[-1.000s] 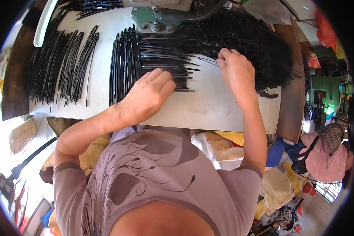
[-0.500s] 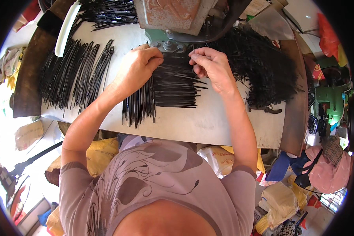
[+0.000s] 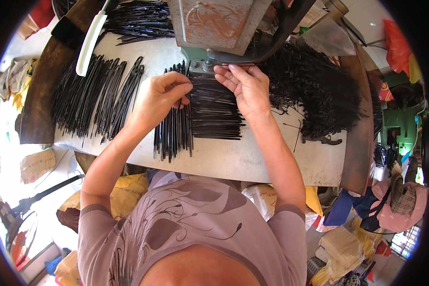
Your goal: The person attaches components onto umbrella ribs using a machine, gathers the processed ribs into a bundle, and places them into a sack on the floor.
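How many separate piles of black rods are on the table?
5: far-left pile, pile under the left hand, sideways pile under the right hand, tangled heap at right, top pile. Some may be hidden.

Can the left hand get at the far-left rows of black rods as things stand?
Probably yes. The left hand is pinching rods in the upright bundle, and the far-left rows lie beside it on the same table, with nothing standing between them.
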A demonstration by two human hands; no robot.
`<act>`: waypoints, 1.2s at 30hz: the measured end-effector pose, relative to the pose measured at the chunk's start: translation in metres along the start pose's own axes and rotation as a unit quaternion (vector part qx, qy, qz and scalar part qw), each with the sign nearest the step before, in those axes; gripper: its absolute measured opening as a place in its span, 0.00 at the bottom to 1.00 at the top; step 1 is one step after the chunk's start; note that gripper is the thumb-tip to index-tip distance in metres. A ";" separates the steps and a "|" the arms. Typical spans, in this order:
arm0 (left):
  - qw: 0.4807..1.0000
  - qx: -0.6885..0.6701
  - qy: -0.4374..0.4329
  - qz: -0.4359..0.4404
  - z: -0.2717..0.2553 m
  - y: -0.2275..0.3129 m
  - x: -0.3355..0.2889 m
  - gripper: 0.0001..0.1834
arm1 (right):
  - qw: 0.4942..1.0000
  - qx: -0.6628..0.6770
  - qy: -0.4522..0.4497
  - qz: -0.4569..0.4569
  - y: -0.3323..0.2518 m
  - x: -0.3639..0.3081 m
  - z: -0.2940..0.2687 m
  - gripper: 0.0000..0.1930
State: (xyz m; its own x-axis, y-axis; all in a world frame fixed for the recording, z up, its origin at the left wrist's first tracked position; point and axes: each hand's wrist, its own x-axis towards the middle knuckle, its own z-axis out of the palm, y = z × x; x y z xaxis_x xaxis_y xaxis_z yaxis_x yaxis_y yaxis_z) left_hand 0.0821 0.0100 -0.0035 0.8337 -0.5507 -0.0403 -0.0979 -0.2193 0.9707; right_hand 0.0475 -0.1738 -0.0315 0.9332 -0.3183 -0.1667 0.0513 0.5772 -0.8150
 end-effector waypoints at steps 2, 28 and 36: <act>1.000 0.012 0.014 -0.009 0.002 -0.005 0.007 0.07 | 1.000 0.015 0.008 -0.014 0.002 0.001 0.000 0.06; 0.990 0.099 0.091 0.040 0.017 -0.021 0.038 0.11 | 0.998 0.026 0.006 -0.057 0.015 0.002 0.006 0.04; 0.987 0.116 0.095 0.064 0.017 -0.022 0.041 0.11 | 0.998 0.017 0.020 -0.057 0.014 0.002 0.013 0.06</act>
State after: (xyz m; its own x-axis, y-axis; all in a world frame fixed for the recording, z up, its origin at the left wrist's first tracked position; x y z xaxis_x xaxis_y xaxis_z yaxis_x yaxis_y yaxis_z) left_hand 0.1094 -0.0211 -0.0306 0.8910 -0.4302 0.1450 -0.3119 -0.3481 0.8841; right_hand 0.0551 -0.1570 -0.0360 0.9053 -0.4134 -0.0971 0.1691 0.5607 -0.8106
